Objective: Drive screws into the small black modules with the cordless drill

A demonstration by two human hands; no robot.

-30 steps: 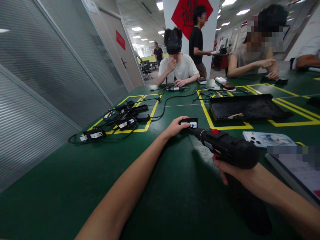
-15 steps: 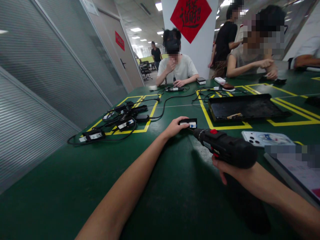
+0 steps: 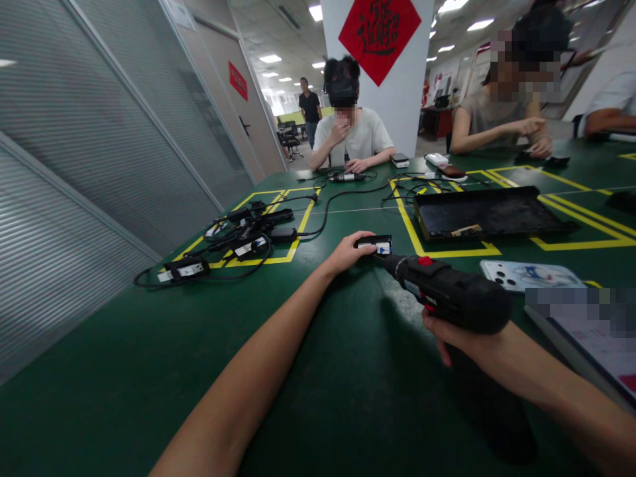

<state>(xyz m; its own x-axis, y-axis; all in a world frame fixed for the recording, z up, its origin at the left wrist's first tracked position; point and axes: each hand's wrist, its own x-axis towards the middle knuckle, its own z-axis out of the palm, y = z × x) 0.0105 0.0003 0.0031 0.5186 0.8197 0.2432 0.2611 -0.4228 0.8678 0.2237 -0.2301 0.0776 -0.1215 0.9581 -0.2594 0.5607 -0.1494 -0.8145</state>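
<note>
My left hand (image 3: 352,252) is closed on the left end of a small black casing (image 3: 383,240) with a white and blue inside, holding it against the green table. In my right hand (image 3: 454,331) is a black and red cordless drill (image 3: 447,291), its grip wrapped by my fingers. The drill points left, and its thin bit reaches the near side of the casing; whether the tip touches cannot be made out. My right hand partly hides the drill's handle.
Black devices with tangled cables (image 3: 248,228) lie at the left inside yellow tape. A black tray (image 3: 491,212) stands at the right, with a phone (image 3: 531,275) and a pale flat object (image 3: 586,338) nearer. Across the table sit a person in white (image 3: 362,132) and another person (image 3: 491,119).
Both my hands, the drill and the casing stay almost where they were. Behind the table, a standing person in black at the right has moved out of the earlier spot.
</note>
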